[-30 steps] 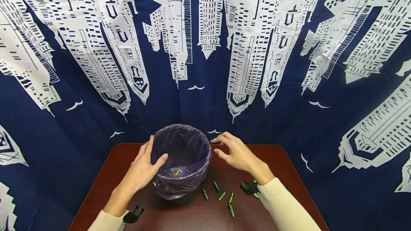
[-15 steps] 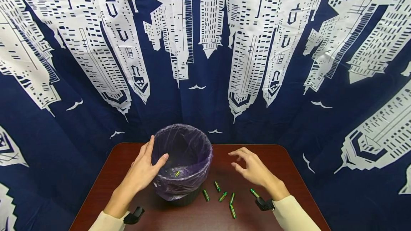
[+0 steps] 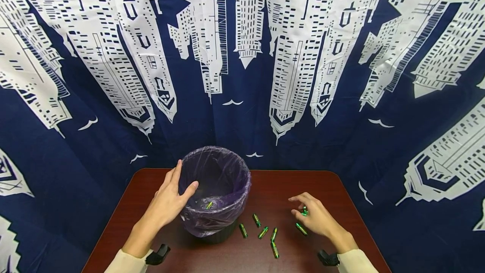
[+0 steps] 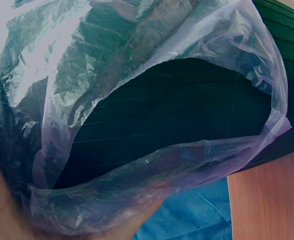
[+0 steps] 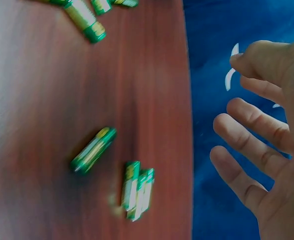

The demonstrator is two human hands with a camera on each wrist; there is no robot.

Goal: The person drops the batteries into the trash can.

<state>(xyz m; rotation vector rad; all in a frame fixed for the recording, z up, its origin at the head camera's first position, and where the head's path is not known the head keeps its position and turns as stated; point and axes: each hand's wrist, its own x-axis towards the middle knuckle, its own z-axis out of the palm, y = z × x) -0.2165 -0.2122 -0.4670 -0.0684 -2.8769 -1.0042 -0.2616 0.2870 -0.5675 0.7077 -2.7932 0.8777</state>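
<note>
A bin (image 3: pixel 217 236) stands on the table, lined with a translucent purple bag (image 3: pixel 235 207) folded over its rim. My left hand (image 3: pixel 168 199) rests against the bin's left side, fingers straight and thumb stretched across the near rim. One green-and-yellow battery (image 3: pixel 209 205) lies inside on the liner. At the right, my right hand (image 3: pixel 322 220) hovers with loosely bent fingers, holding nothing. Under and beside it lie a single battery (image 3: pixel 301 228) and, partly hidden in the head view, a close group of batteries (image 5: pixel 138 191), apart from the fingers (image 5: pixel 242 135).
Several more batteries (image 3: pixel 263 232) lie scattered between the bin and my right hand. The reddish-brown wooden table (image 3: pixel 273 188) ends at a dark blue curtain (image 3: pixel 235 125) printed with white buildings. Each wrist wears a black camera (image 3: pixel 158 254).
My right hand has moved from beside the bin's rim rightward and down, over the batteries at the right. The left hand and the bin have stayed in place.
</note>
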